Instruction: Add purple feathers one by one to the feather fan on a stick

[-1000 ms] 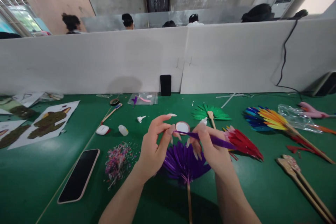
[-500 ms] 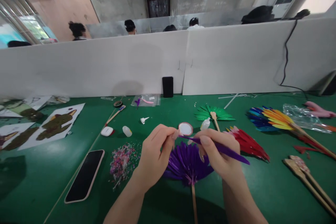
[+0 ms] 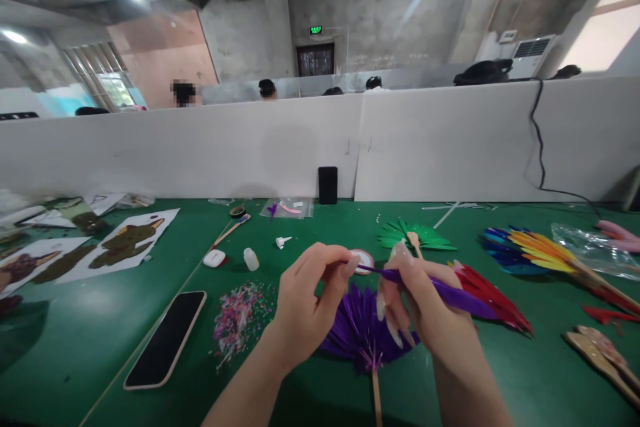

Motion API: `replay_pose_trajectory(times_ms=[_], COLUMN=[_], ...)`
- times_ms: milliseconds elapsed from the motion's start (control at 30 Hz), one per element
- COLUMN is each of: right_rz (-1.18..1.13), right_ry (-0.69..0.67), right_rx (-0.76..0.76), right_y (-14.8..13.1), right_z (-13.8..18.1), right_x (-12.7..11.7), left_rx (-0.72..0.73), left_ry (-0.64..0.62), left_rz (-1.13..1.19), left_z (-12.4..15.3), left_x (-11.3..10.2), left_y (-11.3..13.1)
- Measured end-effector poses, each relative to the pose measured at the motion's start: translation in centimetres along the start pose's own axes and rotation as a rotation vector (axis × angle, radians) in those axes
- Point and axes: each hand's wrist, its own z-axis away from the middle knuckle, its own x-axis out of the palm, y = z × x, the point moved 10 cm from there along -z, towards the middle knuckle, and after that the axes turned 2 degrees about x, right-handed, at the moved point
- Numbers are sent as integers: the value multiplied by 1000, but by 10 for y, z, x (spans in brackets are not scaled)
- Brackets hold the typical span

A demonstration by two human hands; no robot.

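Note:
A single purple feather is held up in front of me between both hands. My left hand pinches its thin quill end, thumb against forefinger. Along the shaft, my right hand grips it with thumb and forefinger, the other fingers curled below and the vane sticking out to the right. Beneath the hands lies a purple feather fan on a wooden stick, partly covered by my fingers. Just behind the hands is a small round white dish, also partly hidden.
Left are a phone, a heap of coloured scraps, a small white bottle and a toothbrush. Right lie a green feather fan, red feathers, a multicoloured fan and wooden sticks. A white partition stands behind.
The view has tilted up, so the table things sit lower. Both hands still hold the purple feather; the right hand has shifted slightly along it, away from the left hand.

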Motion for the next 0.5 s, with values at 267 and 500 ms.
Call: replay_pose_trajectory(times_ms=[267,500], right_rz=[168,277], right_ry=[-4,-35], right_rx=[-114,-156], right_y=[-11,-18], right_z=[16,19], right_x=[2,8], left_rx=[69,47], left_ry=[40,15], left_rz=[-9,28], left_z=[7,7], left_x=[-7,-4], left_y=[16,14])
